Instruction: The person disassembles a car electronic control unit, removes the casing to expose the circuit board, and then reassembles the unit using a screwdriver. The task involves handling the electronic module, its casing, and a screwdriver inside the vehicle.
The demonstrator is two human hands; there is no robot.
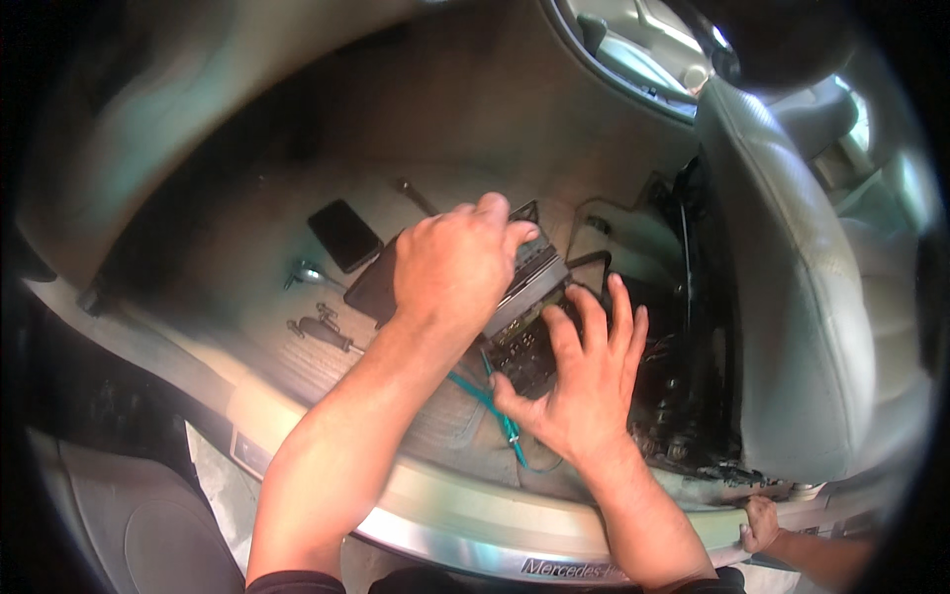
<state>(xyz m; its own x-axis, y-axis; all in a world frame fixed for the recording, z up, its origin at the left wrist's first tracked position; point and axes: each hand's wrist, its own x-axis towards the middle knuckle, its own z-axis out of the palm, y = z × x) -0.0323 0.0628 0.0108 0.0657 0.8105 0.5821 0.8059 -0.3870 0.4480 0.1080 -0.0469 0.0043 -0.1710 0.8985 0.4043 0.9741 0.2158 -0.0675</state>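
Observation:
An electronic module with a dark case and a grey metal edge (539,289) is held tilted over the car floor. My left hand (455,262) is closed over its upper side, hiding much of the case. On the near side a circuit board (524,346) with small parts shows. My right hand (584,391) spans this board, thumb at its lower left and forefinger at its upper right, the other fingers raised apart. A teal cord (495,408) runs beneath, close to my right thumb. Left of my left hand lies a dark flat piece (374,289), partly covered.
A black phone (344,236), a ratchet (311,273), a screwdriver (327,334) and a metal tool (418,197) lie on the carpet (426,421). A grey seat (792,297) stands right, above exposed rails. Another person's hand (760,525) rests on the door sill (465,525).

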